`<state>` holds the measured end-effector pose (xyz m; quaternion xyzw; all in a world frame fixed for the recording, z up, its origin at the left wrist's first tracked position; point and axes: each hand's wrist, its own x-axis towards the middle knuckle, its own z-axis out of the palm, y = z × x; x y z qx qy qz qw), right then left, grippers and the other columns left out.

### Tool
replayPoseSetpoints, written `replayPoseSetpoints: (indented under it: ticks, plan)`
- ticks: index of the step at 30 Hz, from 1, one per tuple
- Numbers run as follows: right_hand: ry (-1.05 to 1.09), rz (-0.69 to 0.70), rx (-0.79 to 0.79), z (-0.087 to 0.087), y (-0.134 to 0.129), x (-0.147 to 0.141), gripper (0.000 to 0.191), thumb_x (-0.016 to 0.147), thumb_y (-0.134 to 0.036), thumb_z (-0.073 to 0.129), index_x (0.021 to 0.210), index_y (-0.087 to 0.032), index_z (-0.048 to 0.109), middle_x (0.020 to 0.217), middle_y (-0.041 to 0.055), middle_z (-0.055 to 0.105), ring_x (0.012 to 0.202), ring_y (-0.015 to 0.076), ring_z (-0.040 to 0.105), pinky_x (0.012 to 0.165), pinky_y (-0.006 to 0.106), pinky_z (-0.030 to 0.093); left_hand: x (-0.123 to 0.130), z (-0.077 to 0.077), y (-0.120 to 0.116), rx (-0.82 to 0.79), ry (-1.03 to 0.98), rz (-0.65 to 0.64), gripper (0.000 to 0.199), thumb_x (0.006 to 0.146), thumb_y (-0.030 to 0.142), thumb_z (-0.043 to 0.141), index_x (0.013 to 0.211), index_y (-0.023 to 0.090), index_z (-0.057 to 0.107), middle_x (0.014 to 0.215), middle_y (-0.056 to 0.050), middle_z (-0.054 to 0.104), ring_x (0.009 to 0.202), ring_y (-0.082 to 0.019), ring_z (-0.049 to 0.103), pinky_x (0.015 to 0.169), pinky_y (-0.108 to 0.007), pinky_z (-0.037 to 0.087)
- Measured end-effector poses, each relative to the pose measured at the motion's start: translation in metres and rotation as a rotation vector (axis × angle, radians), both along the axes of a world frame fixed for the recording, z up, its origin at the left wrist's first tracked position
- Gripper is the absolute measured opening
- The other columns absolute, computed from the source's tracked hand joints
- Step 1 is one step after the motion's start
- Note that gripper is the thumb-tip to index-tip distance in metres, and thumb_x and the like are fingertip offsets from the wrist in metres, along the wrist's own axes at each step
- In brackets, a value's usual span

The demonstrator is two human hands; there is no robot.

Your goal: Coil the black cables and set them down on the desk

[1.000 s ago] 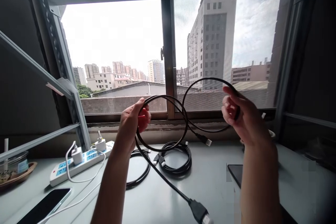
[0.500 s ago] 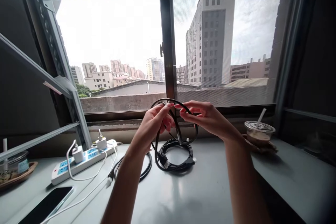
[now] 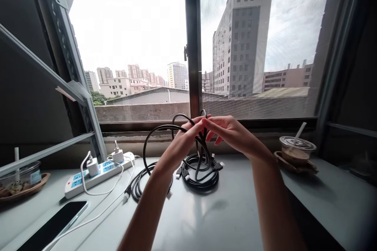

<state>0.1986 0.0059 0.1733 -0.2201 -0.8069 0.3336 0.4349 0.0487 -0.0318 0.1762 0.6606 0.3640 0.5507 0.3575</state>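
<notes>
Raised above the desk, my left hand is closed on a black cable, whose loose loops arch up and out to the left. The fingertips of my right hand meet those of the left and pinch the same cable at the crossing. More of the strand hangs below my fingers towards a black cable coil lying on the desk, with plugs around it. Partly hidden behind my left forearm lies another black cable coil, with pale-tipped plugs.
A white power strip with two chargers and white cords stands at the left. A phone lies before it. Lidded drink cups, one at the left and one at the right, rest on trays. Metal shelf posts frame the window.
My hands have come together at the fingertips. The single round loop between them has become several loops, one spreading left. The view has shifted slightly.
</notes>
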Motion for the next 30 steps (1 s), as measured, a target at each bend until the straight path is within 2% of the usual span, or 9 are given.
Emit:
replayPoseSetpoints:
  ticks: [5, 9, 12, 14, 16, 18, 22, 25, 30]
  plan:
    - [0.151, -0.015, -0.123, 0.002, 0.002, -0.004, 0.037, 0.079, -0.052, 0.061, 0.09, -0.017, 0.067, 0.088, 0.0052, 0.067, 0.071, 0.0127, 0.063, 0.054, 0.02, 0.049, -0.009, -0.001, 0.003, -0.009, 0.032, -0.085, 0.03, 0.086, 0.044, 0.051, 0.098, 0.022, 0.069, 0.097, -0.005, 0.069, 0.109, -0.025, 0.057, 0.087, -0.032, 0.044]
    - [0.534, -0.113, -0.293, 0.005, 0.004, 0.007, 0.025, 0.081, -0.045, 0.059, 0.081, -0.02, 0.056, 0.075, 0.0011, 0.063, 0.067, 0.0125, 0.061, 0.06, 0.024, 0.052, -0.025, 0.005, -0.001, -0.075, 0.07, -0.084, 0.034, 0.086, 0.042, 0.053, 0.108, 0.022, 0.067, 0.099, -0.008, 0.071, 0.102, -0.025, 0.063, 0.087, -0.034, 0.045]
    - [0.781, -0.074, -0.364, 0.007, 0.006, 0.023, 0.017, 0.082, -0.036, 0.055, 0.074, -0.022, 0.05, 0.061, -0.0032, 0.049, 0.054, 0.009, 0.051, 0.057, 0.023, 0.051, -0.038, 0.01, -0.003, -0.093, 0.015, -0.134, 0.04, 0.087, 0.04, 0.051, 0.118, 0.017, 0.06, 0.068, -0.004, 0.067, 0.084, -0.025, 0.068, 0.081, -0.035, 0.049]
    - [0.838, -0.079, -0.371, 0.008, 0.007, 0.034, 0.017, 0.081, -0.034, 0.055, 0.071, -0.022, 0.048, 0.055, -0.0057, 0.035, 0.045, 0.007, 0.038, 0.046, 0.02, 0.043, -0.044, 0.013, -0.004, -0.06, -0.039, -0.108, 0.038, 0.087, 0.04, 0.05, 0.116, 0.017, 0.06, 0.046, 0.003, 0.051, 0.068, -0.022, 0.068, 0.072, -0.032, 0.051]
    - [0.825, -0.125, -0.338, 0.008, 0.007, 0.042, 0.017, 0.079, -0.034, 0.056, 0.069, -0.023, 0.049, 0.054, -0.0067, 0.025, 0.042, 0.0064, 0.027, 0.037, 0.019, 0.03, -0.05, 0.016, -0.005, -0.02, -0.116, -0.022, 0.037, 0.09, 0.043, 0.043, 0.108, 0.018, 0.063, 0.036, 0.007, 0.035, 0.045, -0.017, 0.06, 0.054, -0.026, 0.049]
    - [0.801, -0.153, -0.31, 0.009, 0.003, 0.049, 0.016, 0.078, -0.035, 0.056, 0.068, -0.023, 0.052, 0.053, -0.0071, 0.019, 0.041, 0.0065, 0.019, 0.034, 0.02, 0.018, -0.054, 0.019, -0.005, 0.004, -0.199, 0.082, 0.042, 0.092, 0.047, 0.034, 0.097, 0.019, 0.065, 0.033, 0.008, 0.026, 0.027, -0.012, 0.042, 0.037, -0.023, 0.038]
    - [0.738, -0.162, -0.288, 0.011, -0.013, 0.054, 0.017, 0.079, -0.037, 0.055, 0.069, -0.025, 0.059, 0.052, -0.0076, 0.01, 0.041, 0.0076, 0.008, 0.034, 0.024, 0.007, -0.063, 0.019, -0.001, 0.103, -0.255, 0.298, 0.042, 0.089, 0.054, 0.039, 0.081, 0.02, 0.062, 0.033, 0.009, 0.023, 0.022, -0.008, 0.02, 0.026, -0.023, 0.017]
    - [0.687, -0.173, -0.28, 0.013, -0.026, 0.055, 0.02, 0.08, -0.041, 0.056, 0.069, -0.025, 0.063, 0.049, -0.0076, 0.009, 0.041, 0.0078, 0.005, 0.034, 0.026, 0.004, -0.068, 0.015, 0.006, 0.226, -0.256, 0.474, 0.04, 0.086, 0.055, 0.046, 0.075, 0.019, 0.06, 0.034, 0.008, 0.026, 0.023, -0.007, 0.021, 0.026, -0.025, 0.015]
    - [0.669, -0.139, -0.276, 0.016, -0.03, 0.051, 0.016, 0.071, -0.034, 0.066, 0.084, -0.026, 0.069, 0.048, -0.0082, 0.013, 0.039, 0.0054, 0.01, 0.033, 0.023, 0.008, -0.076, 0.012, 0.016, 0.341, -0.153, 0.71, 0.043, 0.09, 0.05, 0.041, 0.076, 0.017, 0.065, 0.035, 0.004, 0.041, 0.029, -0.008, 0.043, 0.033, -0.021, 0.034]
